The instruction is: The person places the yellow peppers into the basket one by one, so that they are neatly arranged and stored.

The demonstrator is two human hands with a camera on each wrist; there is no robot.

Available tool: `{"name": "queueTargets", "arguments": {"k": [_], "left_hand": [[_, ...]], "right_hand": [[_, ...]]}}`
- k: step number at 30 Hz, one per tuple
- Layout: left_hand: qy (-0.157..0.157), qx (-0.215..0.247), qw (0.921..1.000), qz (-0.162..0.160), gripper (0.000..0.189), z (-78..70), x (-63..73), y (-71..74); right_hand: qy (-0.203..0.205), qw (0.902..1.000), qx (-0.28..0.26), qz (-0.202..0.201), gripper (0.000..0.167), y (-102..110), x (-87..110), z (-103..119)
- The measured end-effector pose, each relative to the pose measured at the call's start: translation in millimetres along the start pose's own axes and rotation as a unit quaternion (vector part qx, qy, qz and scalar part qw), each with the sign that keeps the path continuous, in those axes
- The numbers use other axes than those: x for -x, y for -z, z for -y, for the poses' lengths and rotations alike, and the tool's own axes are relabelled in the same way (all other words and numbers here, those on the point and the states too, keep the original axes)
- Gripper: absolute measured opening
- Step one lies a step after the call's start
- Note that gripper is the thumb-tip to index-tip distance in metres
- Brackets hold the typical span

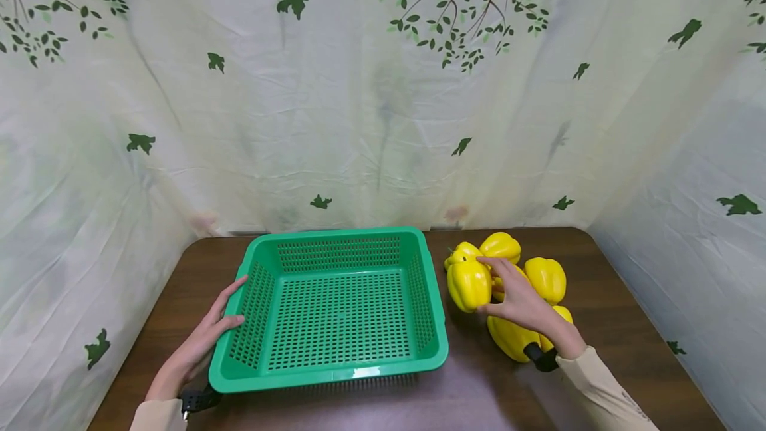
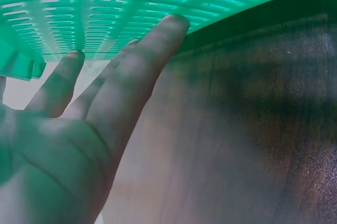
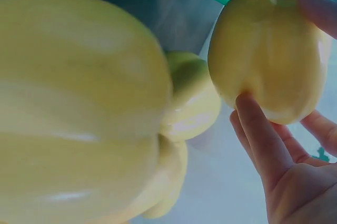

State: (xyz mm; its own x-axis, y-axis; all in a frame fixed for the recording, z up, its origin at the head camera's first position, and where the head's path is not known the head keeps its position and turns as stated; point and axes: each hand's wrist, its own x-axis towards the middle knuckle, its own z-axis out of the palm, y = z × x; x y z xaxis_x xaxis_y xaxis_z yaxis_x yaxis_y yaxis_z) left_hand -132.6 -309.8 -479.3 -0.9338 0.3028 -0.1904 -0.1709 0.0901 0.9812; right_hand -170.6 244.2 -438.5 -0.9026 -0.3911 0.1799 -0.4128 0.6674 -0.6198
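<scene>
A yellow bell pepper [image 1: 469,286] is pinched between the thumb and fingers of my right hand [image 1: 519,298]. In the right wrist view, the fingers press against one end of this bell pepper [image 3: 268,56], with the thumb on its other side. My left hand [image 1: 206,338] rests at the left side of a green plastic basket [image 1: 326,372], thumb laid over the rim. Seen from the left wrist, the straight fingers [image 2: 129,84] touch the slotted outer wall. No item lies inside the basket.
Several more yellow bell peppers [image 1: 546,280] lie close around and under my right hand, right of the basket. Everything stands on a dark brown wooden table [image 1: 604,324]. A pale cloth [image 1: 335,118] printed with leaves hangs behind and beside the table.
</scene>
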Motion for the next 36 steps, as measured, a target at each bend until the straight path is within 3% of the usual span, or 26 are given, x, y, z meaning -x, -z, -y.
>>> {"name": "queueTargets", "arguments": {"k": [20, 27, 36], "left_hand": [[-0.012, -0.016, 0.9997, -0.013, 0.066, 3.0, -1.9, -3.1], [-0.005, -0.014, 0.9997, -0.021, 0.065, 2.3, -3.0, -3.5], [-0.024, -0.016, 0.9995, -0.016, 0.065, 3.2, -0.4, -2.2]], "right_hand": [[0.035, 0.999, -0.03, -0.002, 0.084, 12, -18.9, 27], [0.05, 0.9986, -0.018, 0.005, 0.084, 7, -28.0, 39], [0.065, 0.9975, -0.026, 0.005, 0.084, -4, -44.1, 55]]}}
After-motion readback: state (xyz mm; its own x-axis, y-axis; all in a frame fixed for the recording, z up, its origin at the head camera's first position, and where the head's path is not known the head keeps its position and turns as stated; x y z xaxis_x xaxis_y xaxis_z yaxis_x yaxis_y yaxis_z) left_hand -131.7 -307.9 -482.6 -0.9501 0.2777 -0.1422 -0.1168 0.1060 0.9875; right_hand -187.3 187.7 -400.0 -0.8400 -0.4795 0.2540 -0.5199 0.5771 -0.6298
